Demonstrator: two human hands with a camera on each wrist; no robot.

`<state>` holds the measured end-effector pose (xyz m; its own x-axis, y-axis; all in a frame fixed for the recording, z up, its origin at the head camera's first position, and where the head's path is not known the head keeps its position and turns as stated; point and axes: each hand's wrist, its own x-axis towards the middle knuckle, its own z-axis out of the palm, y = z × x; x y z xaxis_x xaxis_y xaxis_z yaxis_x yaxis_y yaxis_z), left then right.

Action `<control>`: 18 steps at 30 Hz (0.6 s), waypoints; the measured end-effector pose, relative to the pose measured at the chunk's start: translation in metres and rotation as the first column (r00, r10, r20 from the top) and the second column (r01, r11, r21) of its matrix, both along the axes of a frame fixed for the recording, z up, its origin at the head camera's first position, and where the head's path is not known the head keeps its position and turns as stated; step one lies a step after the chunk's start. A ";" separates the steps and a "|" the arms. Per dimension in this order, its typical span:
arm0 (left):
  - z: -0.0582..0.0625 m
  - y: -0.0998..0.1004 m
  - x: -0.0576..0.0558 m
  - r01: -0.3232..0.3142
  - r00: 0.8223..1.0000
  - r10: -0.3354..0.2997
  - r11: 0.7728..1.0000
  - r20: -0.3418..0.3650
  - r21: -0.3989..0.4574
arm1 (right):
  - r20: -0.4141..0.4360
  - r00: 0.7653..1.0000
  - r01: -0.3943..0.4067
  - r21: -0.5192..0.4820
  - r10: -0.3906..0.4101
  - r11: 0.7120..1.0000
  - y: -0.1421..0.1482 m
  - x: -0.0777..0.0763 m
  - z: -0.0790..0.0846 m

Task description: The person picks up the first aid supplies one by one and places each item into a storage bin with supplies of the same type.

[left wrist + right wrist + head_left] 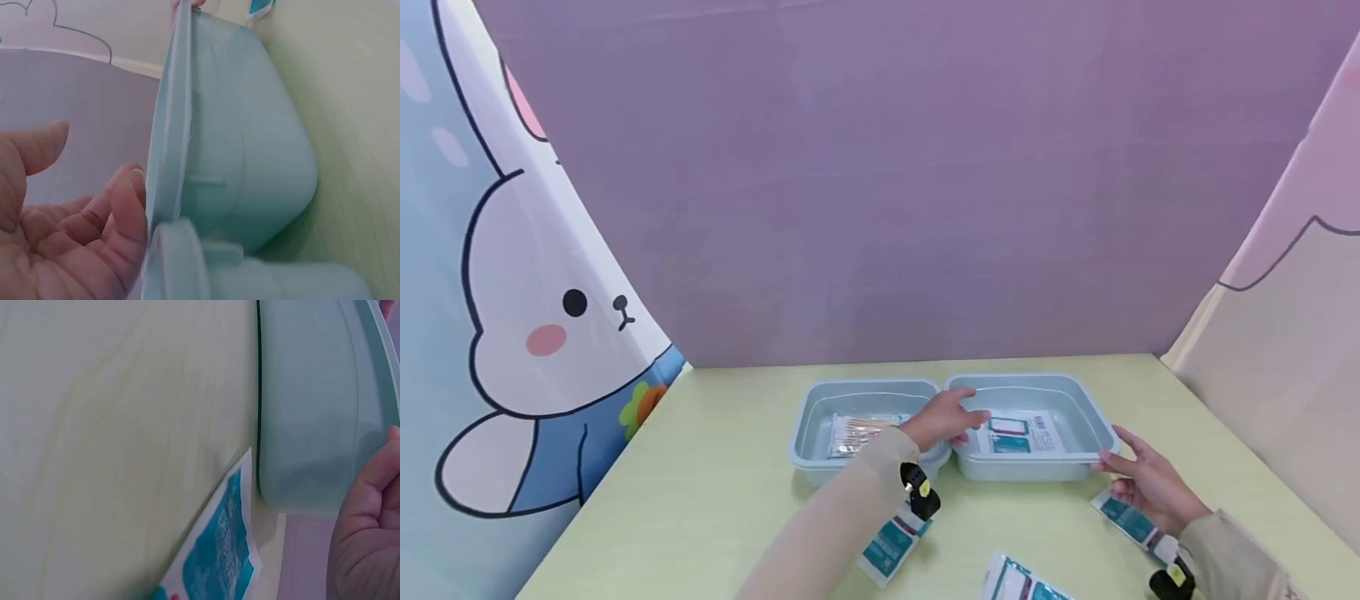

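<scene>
Two pale blue plastic trays stand side by side on the table. The right tray has a flat white and teal packet lying in it. In the left tray is a clear packet of cotton swabs, partly hidden by my left arm. My left hand reaches over where the trays meet. Its thumb stands apart and its loosely bent fingers are right at the rim in the left wrist view. My right hand holds the right tray's front right corner, thumb at the rim.
More white and teal packets lie on the pale green table: one packet under my left wrist, another packet at the front edge of view, a third packet beneath my right hand. A purple backdrop rises behind.
</scene>
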<state>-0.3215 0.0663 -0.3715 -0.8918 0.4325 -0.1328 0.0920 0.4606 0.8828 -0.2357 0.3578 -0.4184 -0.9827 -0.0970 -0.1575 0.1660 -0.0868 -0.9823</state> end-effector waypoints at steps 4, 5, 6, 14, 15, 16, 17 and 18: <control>0.001 -0.012 0.002 0.021 1.000 -0.021 1.000 -0.004 -0.013 | -0.002 1.000 -0.003 -0.001 0.003 1.000 0.001 0.000 -0.001; 0.001 -0.014 0.003 0.019 1.000 -0.019 1.000 -0.010 -0.021 | -0.004 1.000 -0.006 0.000 0.006 1.000 0.001 0.000 -0.001; 0.001 -0.016 0.005 0.016 1.000 -0.016 0.999 -0.018 -0.030 | -0.004 1.000 -0.011 0.000 0.011 1.000 0.001 0.000 -0.001; 0.004 -0.014 0.036 0.155 0.965 -0.185 0.974 -0.186 -0.164 | -0.008 1.000 -0.016 -0.009 0.016 1.000 0.001 0.000 0.000; 0.003 -0.013 0.041 0.186 0.948 -0.230 0.961 -0.220 -0.205 | -0.005 1.000 -0.014 -0.007 0.014 1.000 0.001 0.000 0.000; 0.002 -0.013 0.045 0.222 0.927 -0.282 0.945 -0.249 -0.242 | -0.003 1.000 -0.010 -0.002 0.010 1.000 0.001 0.000 0.000; 0.001 -0.013 0.049 0.255 0.905 -0.330 0.926 -0.270 -0.277 | 0.001 1.000 -0.009 0.000 0.009 1.000 0.000 0.000 0.000; 0.000 -0.014 0.053 0.286 0.880 -0.378 0.905 -0.287 -0.315 | 0.003 1.000 -0.007 0.003 0.007 1.000 0.000 0.000 -0.001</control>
